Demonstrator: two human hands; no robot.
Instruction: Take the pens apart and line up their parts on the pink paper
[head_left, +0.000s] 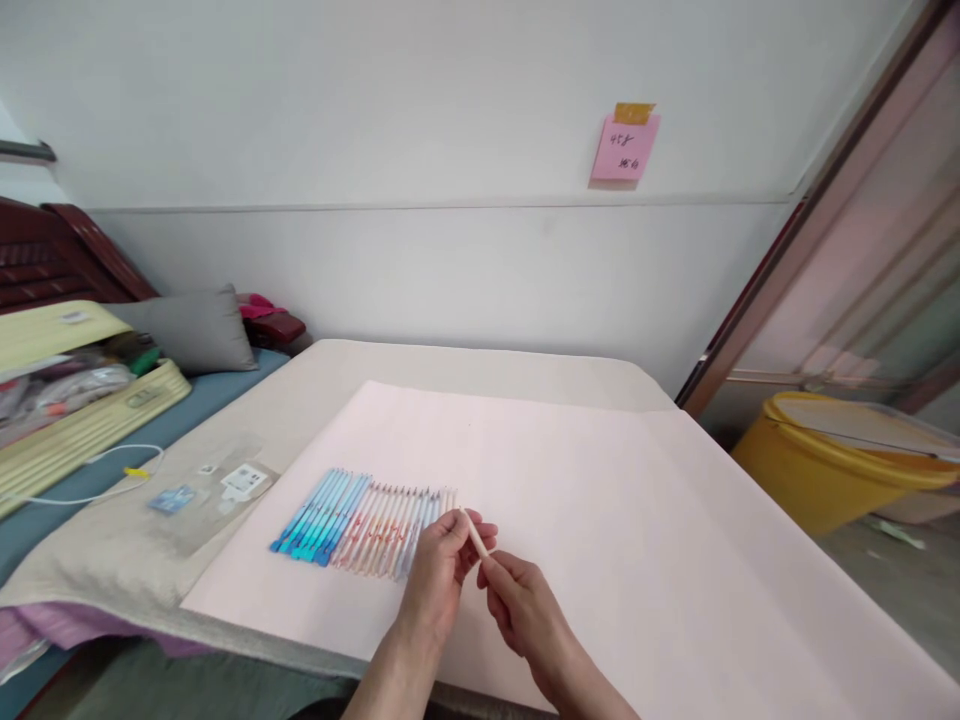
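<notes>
A slim pale pen (475,536) slants between my two hands above the sheet. My left hand (439,558) closes around its upper part, thumb on one side and fingertips on the other. The lower end is pinched between the thumb and fingers of my right hand (527,603). Just left of my hands, several blue pens (322,515) lie side by side in a neat row. Paler pens with reddish and bluish patterns (382,528) continue that row rightward, partly hidden behind my left hand.
A pale pink sheet (600,530) covers much of the table. Clear plastic packaging (232,490) lies left of it on a beige cloth (97,560). A yellow bin (810,470) stands at the right. Behind the table, a pink note (625,150) is taped to the wall.
</notes>
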